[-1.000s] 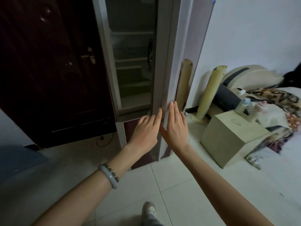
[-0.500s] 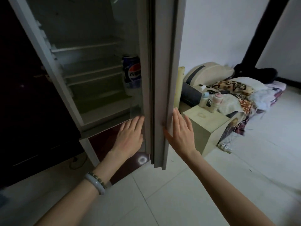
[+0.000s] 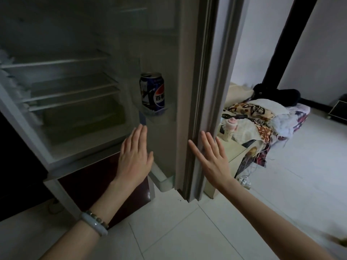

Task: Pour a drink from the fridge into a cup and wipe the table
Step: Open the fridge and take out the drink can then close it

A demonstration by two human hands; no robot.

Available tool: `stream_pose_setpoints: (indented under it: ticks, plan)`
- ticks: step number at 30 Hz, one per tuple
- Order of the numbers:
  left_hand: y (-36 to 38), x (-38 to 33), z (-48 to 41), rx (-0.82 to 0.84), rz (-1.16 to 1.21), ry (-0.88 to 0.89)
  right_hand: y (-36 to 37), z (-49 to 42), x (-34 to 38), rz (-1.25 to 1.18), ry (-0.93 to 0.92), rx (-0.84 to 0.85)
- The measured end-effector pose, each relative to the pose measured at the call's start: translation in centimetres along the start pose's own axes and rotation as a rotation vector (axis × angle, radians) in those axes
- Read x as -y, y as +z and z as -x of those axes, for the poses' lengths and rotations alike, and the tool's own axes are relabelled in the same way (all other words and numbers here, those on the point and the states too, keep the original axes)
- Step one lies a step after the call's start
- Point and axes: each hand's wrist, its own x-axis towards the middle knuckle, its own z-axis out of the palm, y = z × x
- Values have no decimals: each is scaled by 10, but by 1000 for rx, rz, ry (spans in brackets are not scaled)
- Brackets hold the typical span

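The fridge stands open, its door swung out edge-on toward me. A blue Pepsi can stands upright in a shelf on the inside of the door. The wire shelves of the fridge look bare. My left hand is flat with straight fingers, reaching in below the can and apart from it. My right hand is spread flat against the outer edge of the door. No cup or table is in view.
A dark red lower fridge door sits under the open compartment. Right of the door are a pale box with a small bottle on it, a heap of patterned bedding and a black post. White floor tiles lie below.
The fridge door has swung wider open and the view has moved closer, showing the whole can. Both hands stayed flat, the left now inside the door, the right on its outer edge.
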Motion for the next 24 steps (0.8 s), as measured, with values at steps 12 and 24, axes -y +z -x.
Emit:
stream_pose_setpoints:
  ticks: [12, 24]
  plan:
    - [23, -61, -95, -37, 20, 45, 46, 5, -97, 25, 86, 153]
    - [63, -77, -201, -23, -25, 86, 114, -17, -163, 112, 229, 311]
